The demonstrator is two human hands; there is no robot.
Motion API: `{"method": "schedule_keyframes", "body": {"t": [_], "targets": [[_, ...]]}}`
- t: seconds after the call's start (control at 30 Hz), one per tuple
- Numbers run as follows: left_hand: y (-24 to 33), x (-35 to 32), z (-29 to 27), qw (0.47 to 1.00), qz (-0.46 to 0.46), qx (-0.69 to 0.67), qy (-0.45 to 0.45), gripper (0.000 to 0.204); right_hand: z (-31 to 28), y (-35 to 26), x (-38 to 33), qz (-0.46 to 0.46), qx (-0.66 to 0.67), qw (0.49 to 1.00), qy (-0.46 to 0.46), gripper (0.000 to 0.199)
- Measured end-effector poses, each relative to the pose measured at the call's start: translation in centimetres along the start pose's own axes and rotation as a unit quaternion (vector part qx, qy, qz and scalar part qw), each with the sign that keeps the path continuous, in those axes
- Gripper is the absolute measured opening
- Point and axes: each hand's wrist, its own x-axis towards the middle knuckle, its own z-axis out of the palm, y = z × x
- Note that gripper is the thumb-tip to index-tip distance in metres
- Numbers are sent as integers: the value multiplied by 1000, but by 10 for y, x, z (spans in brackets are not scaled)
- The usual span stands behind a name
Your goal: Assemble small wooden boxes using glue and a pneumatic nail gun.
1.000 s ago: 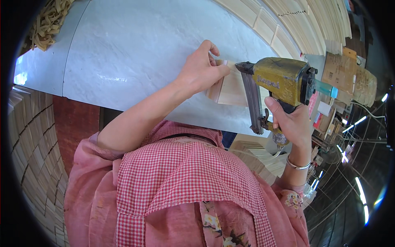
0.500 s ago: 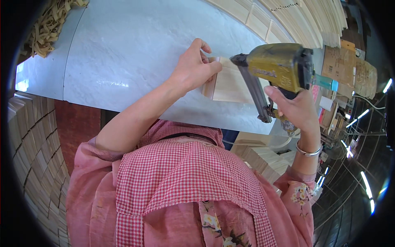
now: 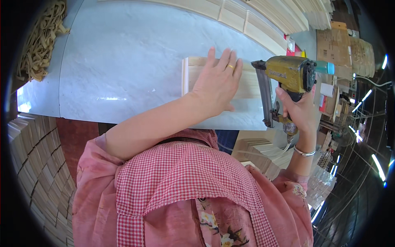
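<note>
While the right hand (image 3: 299, 110) wraps around the handle of a yellow nail gun (image 3: 286, 74), the left hand (image 3: 217, 84) lies palm down, fingers spread, over a pale wooden piece (image 3: 249, 88). That piece lies on the glossy, marbled tabletop (image 3: 123, 61). Wooden strips (image 3: 236, 20) line its far side, tan bands (image 3: 40, 47) heap leftward; farther out are stacked wood (image 3: 33, 150), cardboard (image 3: 332, 46) and bright tube lights (image 3: 378, 167).

The head-worn fisheye looks down from close above the checked apron (image 3: 181, 177) toward left hand (image 3: 218, 82), right hand (image 3: 300, 110) and tabletop (image 3: 119, 61).
</note>
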Motion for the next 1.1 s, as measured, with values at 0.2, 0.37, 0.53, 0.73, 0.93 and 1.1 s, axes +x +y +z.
{"method": "schedule_keyframes", "body": {"t": [0.2, 0.37, 0.53, 0.73, 0.93, 1.1], "targets": [[4, 6, 13, 999, 1, -11, -38, 85, 3, 14, 4, -4, 11, 1000, -20, 27], [3, 6, 13, 1000, 8, -18, -25, 82, 5, 11, 8, 11, -2, 999, -32, 29], [3, 7, 12, 999, 11, -21, -22, 79, 5, 12, 12, 16, -12, 999, -35, 30], [3, 7, 13, 999, 2, -26, -27, 82, 4, 1, 15, 29, -12, 998, -50, 30], [2, 7, 9, 998, -6, -38, -41, 83, -1, -10, 19, 27, -56, 996, -70, 29], [4, 7, 17, 998, 21, -53, -22, 84, -13, 34, 14, -1, 8, 1000, 0, 30]]}}
